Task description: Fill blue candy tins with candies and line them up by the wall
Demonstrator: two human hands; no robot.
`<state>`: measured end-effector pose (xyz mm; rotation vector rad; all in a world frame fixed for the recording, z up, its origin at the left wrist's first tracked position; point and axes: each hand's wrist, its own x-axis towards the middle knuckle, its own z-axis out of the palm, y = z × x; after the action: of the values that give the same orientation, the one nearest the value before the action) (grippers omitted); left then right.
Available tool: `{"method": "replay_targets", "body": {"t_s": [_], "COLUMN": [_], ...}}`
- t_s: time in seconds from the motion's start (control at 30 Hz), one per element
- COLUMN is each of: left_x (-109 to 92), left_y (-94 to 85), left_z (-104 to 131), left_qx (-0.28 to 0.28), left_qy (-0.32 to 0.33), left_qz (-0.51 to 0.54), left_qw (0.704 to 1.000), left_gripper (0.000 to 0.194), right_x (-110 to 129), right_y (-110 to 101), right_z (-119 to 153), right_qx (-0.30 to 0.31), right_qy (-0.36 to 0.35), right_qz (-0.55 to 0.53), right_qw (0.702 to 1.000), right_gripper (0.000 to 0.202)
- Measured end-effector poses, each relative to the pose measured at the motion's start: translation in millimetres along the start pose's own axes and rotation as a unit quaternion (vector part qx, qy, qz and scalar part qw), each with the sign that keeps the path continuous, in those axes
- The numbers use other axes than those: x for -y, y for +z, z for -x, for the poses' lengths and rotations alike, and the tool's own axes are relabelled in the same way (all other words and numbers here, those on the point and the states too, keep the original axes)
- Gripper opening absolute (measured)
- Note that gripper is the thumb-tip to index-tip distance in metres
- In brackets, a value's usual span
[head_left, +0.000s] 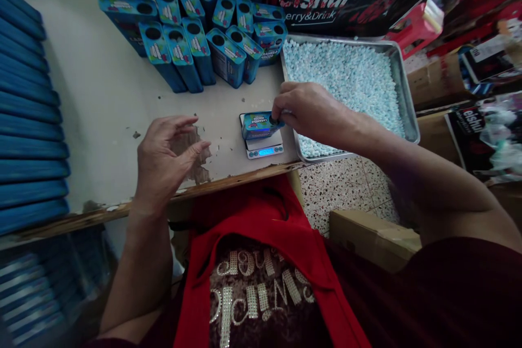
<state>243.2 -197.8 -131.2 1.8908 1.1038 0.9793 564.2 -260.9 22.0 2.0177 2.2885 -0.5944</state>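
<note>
Touching right-hand fingers (281,114): blue box (258,124)

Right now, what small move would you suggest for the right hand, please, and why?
Probably keep feeding candies through the hole: the right hand has its fingers at the opening of the blue box, which lies on the small scale beside the tray of candies.

Small packing workshop or storeroom, hand-packing of sweets. Shown by: worn white table (101,98) crowded with open blue candy tins (196,22); metal tray (402,87) filled with pale blue candies (350,76); small digital scale (265,149) set at table edge; flat blue lids stacked at left (24,119); printed cartons (326,2) and cardboard boxes (373,236) piled around; terrazzo floor (338,185).
</note>
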Motion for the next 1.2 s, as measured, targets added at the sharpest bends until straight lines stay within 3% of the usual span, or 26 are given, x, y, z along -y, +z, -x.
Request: {"method": "replay_targets", "body": {"t_s": [0.33,0.63,0.87,1.07,1.2], "left_x": [4.6,3.6,3.9,-8.9,-25.4], "left_y": [-10.7,-5.2,-6.4,1.0,11.1], "left_z": [3.1,-0.9,-0.9,1.3,-2.6], "left_qx": [0.010,0.016,0.033,0.033,0.026], "left_qy": [-0.015,-0.004,-0.032,-0.013,0.024], "left_qz": [-0.019,0.013,0.051,0.015,0.015], "left_qw": [1.000,1.000,0.998,0.999,0.999], "left_gripper": [0.062,0.067,0.057,0.054,0.031], "right_x": [-10.6,6.0,-2.6,-5.0,-15.3], "right_y": [-6.2,-14.0,-4.7,-12.0,-18.0], "right_z": [-0.9,6.6,5.2,10.1,21.1], "right_qx": [-0.022,-0.002,-0.050,-0.071,-0.078], "right_qy": [-0.004,-0.005,-0.010,0.032,0.073], "right_qz": [-0.103,-0.011,-0.101,-0.098,-0.106], "right_qw": [0.994,1.000,0.994,0.992,0.989], "right_gripper": [0.022,0.035,0.028,0.027,0.022]}}
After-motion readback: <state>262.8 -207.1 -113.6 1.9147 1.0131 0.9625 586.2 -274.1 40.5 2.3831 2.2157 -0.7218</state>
